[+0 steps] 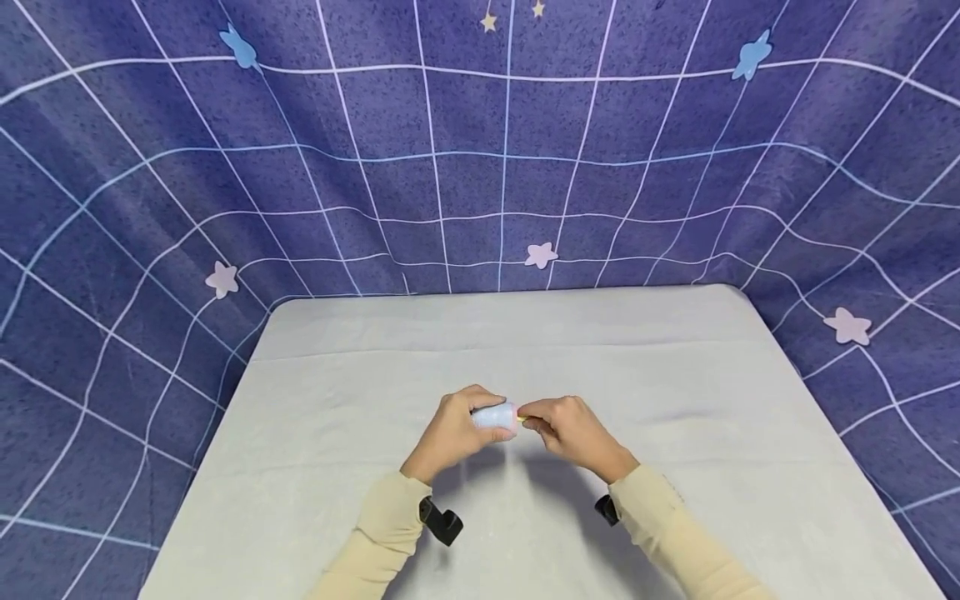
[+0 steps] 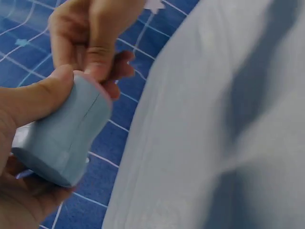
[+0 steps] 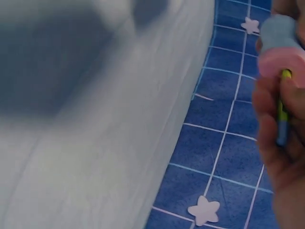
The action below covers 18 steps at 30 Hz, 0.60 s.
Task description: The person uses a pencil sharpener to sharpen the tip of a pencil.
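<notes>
My left hand [image 1: 450, 427] grips a light blue pencil sharpener [image 1: 492, 416], thumb along one side and fingers around the other. The sharpener's body [image 2: 71, 126] narrows at the waist and lies tipped on its side. Its pink end [image 3: 274, 59] faces my right hand [image 1: 576, 429]. Between right thumb and fingers I pinch a pencil [image 3: 283, 107], striped yellow-green and black with a blue end. The pencil's front goes into the hole in the pink end, so its tip is hidden. Both hands are over the middle of the table.
A table [image 1: 345, 400] under a pale, lightly creased cloth spreads beneath the hands, which cast shadows on it. Behind and beside it hangs a dark blue curtain [image 1: 465, 187] with grid lines and stars. Black straps with small devices [image 1: 442, 523] sit at both wrists.
</notes>
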### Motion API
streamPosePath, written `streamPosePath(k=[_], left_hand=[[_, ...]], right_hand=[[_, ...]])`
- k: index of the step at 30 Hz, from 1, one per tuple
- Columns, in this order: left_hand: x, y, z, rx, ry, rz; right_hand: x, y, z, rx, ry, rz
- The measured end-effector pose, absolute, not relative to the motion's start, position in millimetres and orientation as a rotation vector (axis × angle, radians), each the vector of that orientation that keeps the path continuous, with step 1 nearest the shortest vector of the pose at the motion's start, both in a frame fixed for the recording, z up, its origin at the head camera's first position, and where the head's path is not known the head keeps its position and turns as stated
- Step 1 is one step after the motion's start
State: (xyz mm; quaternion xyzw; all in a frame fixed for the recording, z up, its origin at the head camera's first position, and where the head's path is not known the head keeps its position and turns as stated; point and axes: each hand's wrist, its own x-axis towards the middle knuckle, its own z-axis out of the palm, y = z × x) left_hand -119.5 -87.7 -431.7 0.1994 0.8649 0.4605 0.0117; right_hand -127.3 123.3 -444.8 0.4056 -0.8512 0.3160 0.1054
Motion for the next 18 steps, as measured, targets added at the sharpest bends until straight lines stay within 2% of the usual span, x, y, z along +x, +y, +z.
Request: streamPosePath(k=[5,18], left_hand=[[-113.5,-80.7,-435.3,0.738,2.803,1.357],[-116.0,-78.3,-433.4,0.718,2.892,1.316]], right_hand=[[-129.3,127.0,-439.2,1.16,-2.677,1.2],[-120.8,123.9,-445.6,1.016,-2.606,1.045]])
